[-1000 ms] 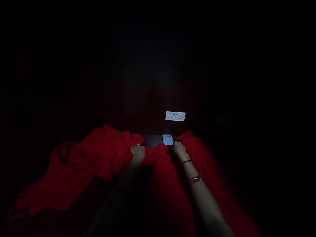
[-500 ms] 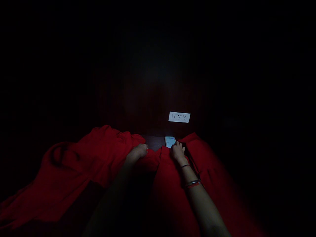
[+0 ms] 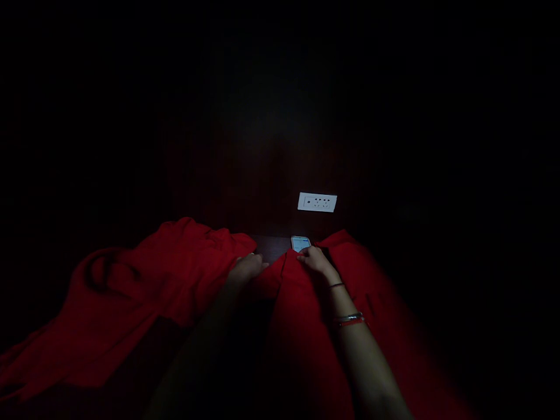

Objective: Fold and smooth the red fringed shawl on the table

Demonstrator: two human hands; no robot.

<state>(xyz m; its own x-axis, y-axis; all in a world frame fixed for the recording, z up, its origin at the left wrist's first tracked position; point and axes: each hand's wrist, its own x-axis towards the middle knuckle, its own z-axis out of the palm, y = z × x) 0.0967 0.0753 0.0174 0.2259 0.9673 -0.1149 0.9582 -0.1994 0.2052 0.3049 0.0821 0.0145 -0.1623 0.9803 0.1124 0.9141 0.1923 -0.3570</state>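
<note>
Darkness fills most of the room around you, with a dim patch of light on the reddish-brown wall (image 3: 271, 175) above the desk (image 3: 271, 248). Your right hand (image 3: 315, 259) pinches the top edge of the red cloth (image 3: 306, 326), just in front of the phone (image 3: 300, 242). Your left hand (image 3: 248, 267) rests curled on the cloth; you cannot tell whether its fingers grip it. Bracelets (image 3: 350, 319) circle your right forearm, with a thin dark band (image 3: 336, 285) nearer the wrist. The cloth lies rumpled at your left and flatter at your right. Beyond the lit phone, a white socket plate (image 3: 317, 202) sits on the wall.
</note>
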